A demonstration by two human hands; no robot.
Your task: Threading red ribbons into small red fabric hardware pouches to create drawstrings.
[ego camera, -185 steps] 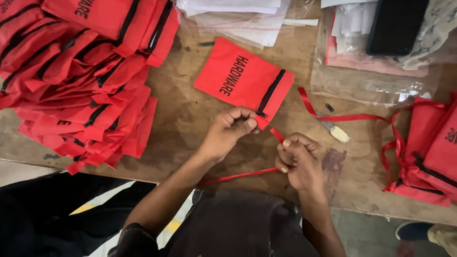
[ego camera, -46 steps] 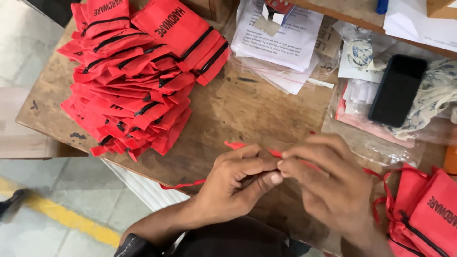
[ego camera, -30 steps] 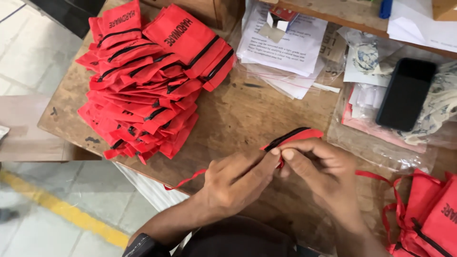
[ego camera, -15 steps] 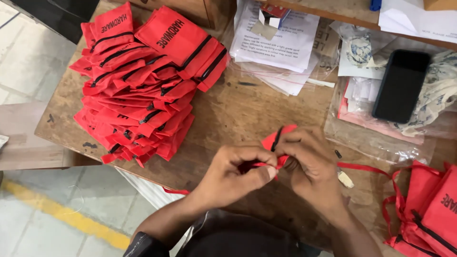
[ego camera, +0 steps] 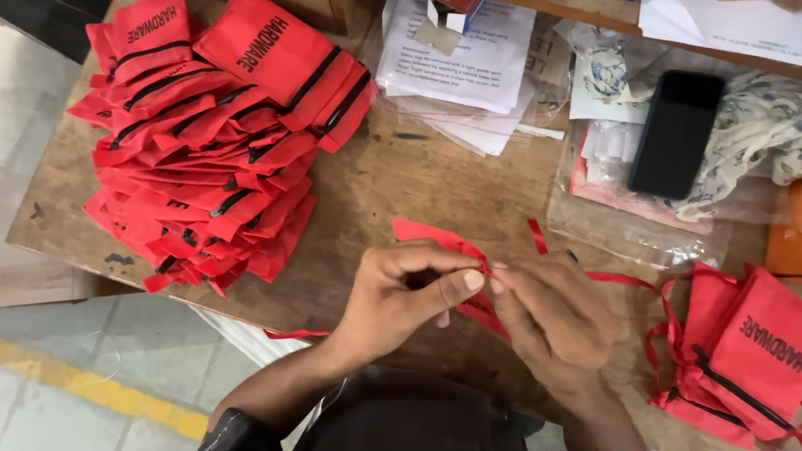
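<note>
Head view: a red pouch (ego camera: 434, 238) is pinched between left hand (ego camera: 401, 292) and right hand (ego camera: 555, 313) at lower centre, near the surface (ego camera: 401, 179) edge; bare wood is seen above.

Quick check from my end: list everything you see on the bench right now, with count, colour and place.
red pouch in hand: one, red, near edge of the bench, pinched between both hands
red ribbon: one, red, trailing right from the hands toward the right pouches
stacked pouches: a large pile, too many to count, red with black zips, left
right pouches: at least two, red with ribbon ties, lower right
phone: one, black, upper right, on clear plastic bags
clear plastic bags: several, transparent, right of centre
printed papers: a small stack, white, top centre
wooden bench: one, brown, worn
left hand: thumb and finger pinching the pouch
right hand: fingertips meeting the left hand's
</note>
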